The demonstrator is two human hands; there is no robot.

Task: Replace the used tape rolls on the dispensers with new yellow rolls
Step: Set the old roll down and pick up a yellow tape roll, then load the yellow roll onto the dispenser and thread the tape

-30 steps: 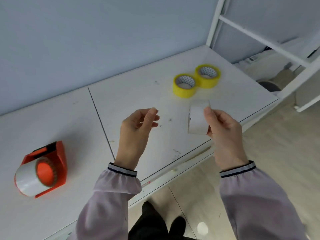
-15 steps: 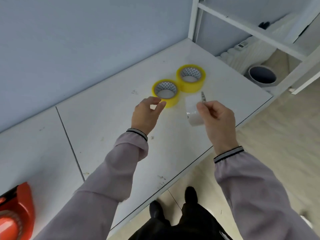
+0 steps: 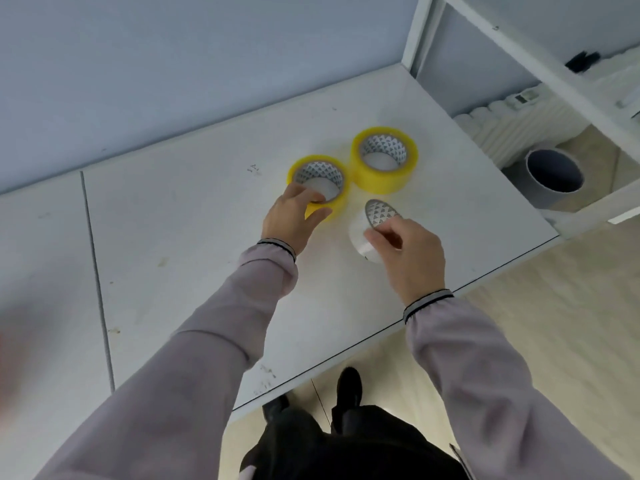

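Two new yellow tape rolls with patterned grey cardboard cores lie flat on the white desk (image 3: 194,216), touching side by side toward its far right corner. On the nearer, left yellow roll (image 3: 330,202), the left hand (image 3: 292,220) has its grip clamped: fingertips dip inside the core and the thumb presses the outer wall. The farther, right yellow roll (image 3: 384,161) lies untouched. Just near of it, the used, almost spent whitish tape roll (image 3: 372,226) is tilted, its patterned core facing up, pinched in the grip of the right hand (image 3: 410,258) low over the desk. Beyond the desk's right edge, a grey cylindrical bin (image 3: 554,176) stands on the floor under a white metal frame (image 3: 519,39).
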